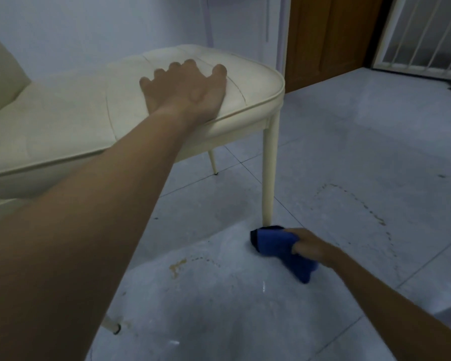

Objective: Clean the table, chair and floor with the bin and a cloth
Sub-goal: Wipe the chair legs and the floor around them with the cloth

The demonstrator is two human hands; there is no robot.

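Observation:
A cream padded chair (pixel 71 121) fills the upper left. My left hand (pixel 185 89) lies flat on its seat, fingers spread, holding nothing. Down on the grey tiled floor (pixel 349 157), my right hand (pixel 311 246) grips a bunched blue cloth (pixel 279 246). The cloth presses on the floor right at the foot of the chair's front leg (pixel 270 173). Brownish dried stain outlines (pixel 370 212) mark the tiles to the right of the cloth, and a small brown spot (pixel 176 267) lies to its left. No bin is in view.
A wooden door (pixel 328 35) and a white barred gate (pixel 422 37) stand at the back right. The white wall runs behind the chair. Another chair leg (pixel 113 327) touches the floor at lower left. The tiles near the cloth look wet and shiny.

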